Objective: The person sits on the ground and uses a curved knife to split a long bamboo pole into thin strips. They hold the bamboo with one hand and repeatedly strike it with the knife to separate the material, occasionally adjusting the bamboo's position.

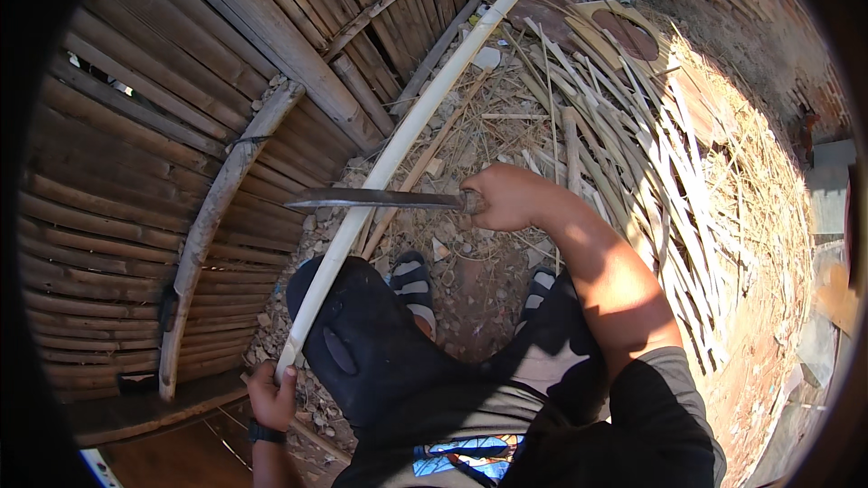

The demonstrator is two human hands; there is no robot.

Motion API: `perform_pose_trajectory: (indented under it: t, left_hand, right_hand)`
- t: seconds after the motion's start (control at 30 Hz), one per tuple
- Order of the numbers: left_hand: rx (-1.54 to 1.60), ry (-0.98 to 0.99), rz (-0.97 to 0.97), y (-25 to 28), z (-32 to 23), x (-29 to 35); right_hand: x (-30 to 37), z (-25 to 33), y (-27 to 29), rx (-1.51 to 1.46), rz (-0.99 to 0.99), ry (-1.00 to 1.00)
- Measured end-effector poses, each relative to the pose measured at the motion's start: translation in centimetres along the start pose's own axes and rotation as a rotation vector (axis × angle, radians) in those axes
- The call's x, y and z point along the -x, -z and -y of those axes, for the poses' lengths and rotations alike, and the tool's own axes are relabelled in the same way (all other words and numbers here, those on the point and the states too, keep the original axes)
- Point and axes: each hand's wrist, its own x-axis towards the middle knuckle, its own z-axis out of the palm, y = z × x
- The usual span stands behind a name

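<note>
A long pale bamboo strip (411,134) slants from the lower left up to the far middle, passing over my left thigh. Its near end is gripped by my left hand (273,398), thumb along the strip and a dark watch on the wrist. My right hand (508,197) is closed round the handle of a machete (389,199). The long dark blade points left and crosses over the strip. Whether the blade touches the strip or hovers just above it, I cannot tell.
A bamboo slat wall (117,244) with a curved pole (217,217) rises close on the left. Many split bamboo strips (651,190) lie heaped to the right on straw. My sandalled feet (414,280) rest on rubble-strewn ground. A brick wall (723,0) stands at the back right.
</note>
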Motion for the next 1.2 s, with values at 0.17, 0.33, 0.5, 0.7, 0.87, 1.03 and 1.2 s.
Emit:
perform_pose_trajectory:
  t: [0.17, 0.33, 0.5, 0.7, 0.87, 1.03, 1.2]
  left_hand:
    - [-0.023, -0.064, 0.021, -0.3, -0.1, 0.2]
    - [-0.179, 0.042, -0.051, 1.1, -1.7, -1.2]
    - [-0.079, -0.013, -0.053, -0.2, -1.7, -0.7]
    - [-0.066, -0.099, 0.033, 0.0, -2.1, -0.3]
    - [-0.237, -0.089, -0.036, 1.6, -2.6, -0.6]
    - [-0.164, -0.094, 0.005, 0.7, -2.6, -0.3]
    - [-0.162, -0.162, 0.034, 1.0, -0.5, -0.3]
  right_hand:
    - [0.4, -3.6, 0.3, -0.145, 0.015, -0.059]
    - [-0.3, -6.5, -0.4, -0.114, -0.025, -0.16]
    - [-0.3, 3.0, -1.3, 0.131, -0.11, 0.037]
    - [-0.9, -4.9, 0.3, -0.266, -0.075, -0.118]
    - [-0.5, -8.3, 0.3, -0.238, -0.251, -0.272]
    - [0.5, 0.8, 0.6, 0.12, -0.062, -0.053]
    - [0.9, -2.5, 2.0, -0.07, -0.079, -0.099]
